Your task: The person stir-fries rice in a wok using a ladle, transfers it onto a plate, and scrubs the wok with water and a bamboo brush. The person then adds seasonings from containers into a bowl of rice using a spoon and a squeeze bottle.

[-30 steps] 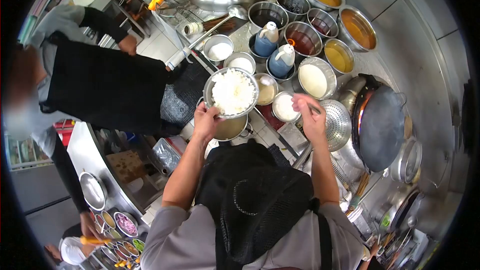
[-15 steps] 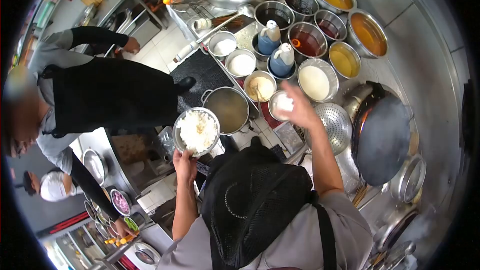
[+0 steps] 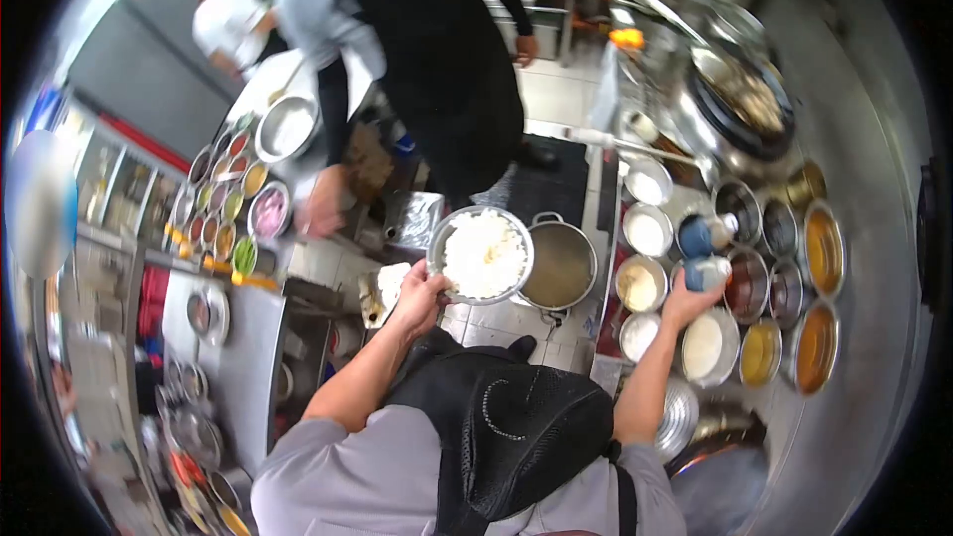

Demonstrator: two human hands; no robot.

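My left hand (image 3: 421,300) grips the rim of a round metal bowl (image 3: 437,250) filled with white rice (image 3: 483,254), a slightly browned patch on top. To its right is a two-handled metal pot (image 3: 593,273) of cloudy liquid. My right hand (image 3: 681,304) is closed around the lower side of a blue-and-white squeeze bottle (image 3: 707,273); its fingers are partly hidden. A second squeeze bottle (image 3: 701,234) stands just behind. Close to my right hand are a bowl with tan powder (image 3: 640,284), one with white powder (image 3: 638,335) and a creamy white liquid (image 3: 704,345).
Metal containers of dark, red and amber sauces (image 3: 824,250) line the right counter. A smoking wok (image 3: 720,486) lies at lower right. A co-worker in a black apron (image 3: 437,50) stands ahead, one hand (image 3: 323,203) near small ingredient tubs (image 3: 233,179). Another person (image 3: 230,28) is farther back.
My view has turned left. My right hand has moved from above the white powder bowl to the squeeze bottle. The rice bowl stays in my left hand. The co-worker's arm has moved off the tubs.
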